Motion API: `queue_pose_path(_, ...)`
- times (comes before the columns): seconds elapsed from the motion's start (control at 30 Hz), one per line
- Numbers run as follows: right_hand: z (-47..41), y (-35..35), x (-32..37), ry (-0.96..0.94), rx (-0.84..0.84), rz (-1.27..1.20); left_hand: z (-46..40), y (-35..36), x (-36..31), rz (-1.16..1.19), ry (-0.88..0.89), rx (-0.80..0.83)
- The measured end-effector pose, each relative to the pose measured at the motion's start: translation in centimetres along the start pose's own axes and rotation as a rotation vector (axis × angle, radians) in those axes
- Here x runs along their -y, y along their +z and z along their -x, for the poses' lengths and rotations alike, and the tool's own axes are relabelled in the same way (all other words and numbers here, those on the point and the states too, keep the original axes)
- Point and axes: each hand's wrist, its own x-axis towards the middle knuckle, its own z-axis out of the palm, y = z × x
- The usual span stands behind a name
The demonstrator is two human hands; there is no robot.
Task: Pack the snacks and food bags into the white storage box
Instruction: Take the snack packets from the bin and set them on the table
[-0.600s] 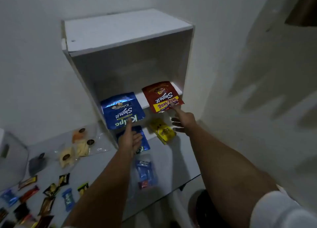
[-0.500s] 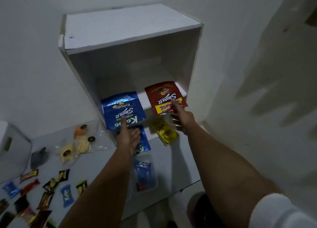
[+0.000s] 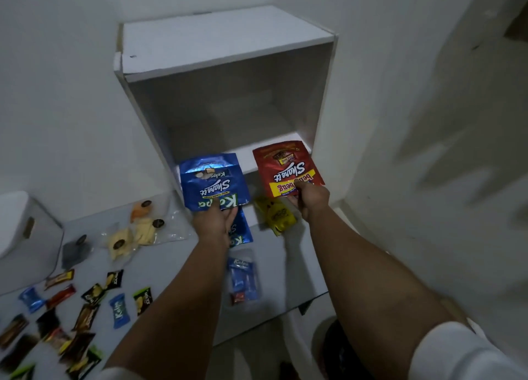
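The white storage box (image 3: pixel 223 42) lies on its side on the table, its opening facing me. My left hand (image 3: pixel 214 222) grips the lower edge of a blue Kalpa bag (image 3: pixel 213 184) at the box's front lip. My right hand (image 3: pixel 310 198) pinches the bottom of a red Beng-Beng bag (image 3: pixel 283 165), whose top rests on the box's floor. A second blue bag (image 3: pixel 241 232) lies under my left hand, a yellow pouch (image 3: pixel 275 214) beside my right.
On the grey table (image 3: pixel 177 265) lie a clear pack of blue wafers (image 3: pixel 243 278), clear bags of pale pastries (image 3: pixel 134 234) and several small wrapped sweets (image 3: pixel 117 309) at the left. A white bin (image 3: pixel 25 236) stands far left. White walls enclose the corner.
Both hands have closed on the bags' lower edges; before, only fingertips touched them. The bags sit slightly nearer the box's front lip.
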Motion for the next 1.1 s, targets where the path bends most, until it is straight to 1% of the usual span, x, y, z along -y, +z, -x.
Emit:
queue_pose_path(0.1,3.8,-2.9,-0.6,-0.035,-0.060,-0.045,2.3,-1.5,0.8,-0.065,0.009,0.078)
queue_pose_path(0.2,8.6,-7.0,-1.8,-0.082,-0.127,-0.070,4.9,-3.4,2.5,-0.254,0.047,0.204)
queue_pose_path(0.33,15.0,-14.4,-4.6,-0.151,-0.266,-0.028,7.6,-5.6,6.3,-0.716,0.178,0.361)
queue_pose_path(0.43,19.1,-20.1,-7.3,-0.161,-0.380,0.089,10.3,-6.9,9.9,-1.058,0.301,0.463)
queue_pose_path(0.5,20.9,-24.6,-9.5,-0.135,-0.463,0.216,12.6,-8.0,12.3,-1.244,0.333,0.563)
queue_pose_path(0.57,21.8,-29.4,-12.0,-0.104,-0.530,0.393,14.4,-8.9,14.7,-1.364,0.306,0.657)
queue_pose_path(0.6,21.6,-32.2,-13.8,-0.057,-0.546,0.446,15.0,-9.3,16.0,-1.409,0.284,0.694)
queue_pose_path(0.63,20.9,-35.2,-15.7,0.008,-0.557,0.467,15.3,-9.6,17.4,-1.446,0.258,0.725)
queue_pose_path(0.7,19.0,-41.0,-20.5,0.080,-0.576,0.490,15.4,-10.3,20.3,-1.498,0.181,0.775)
queue_pose_path(0.77,22.0,-41.2,-20.9,0.120,-0.600,0.499,15.4,-10.8,23.0,-1.527,0.105,0.814)
queue_pose_path(0.87,24.7,-40.8,-20.4,0.208,-0.582,0.452,15.8,-10.9,26.8,-1.592,0.024,0.854)
queue_pose_path(1.0,20.9,-44.8,-21.9,0.334,-0.557,0.486,16.3,-9.4,32.5,-1.710,-0.016,0.855)
queue_pose_path(1.1,15.9,-48.1,-23.9,0.417,-0.514,0.485,16.7,-7.5,36.6,-1.784,-0.033,0.907)
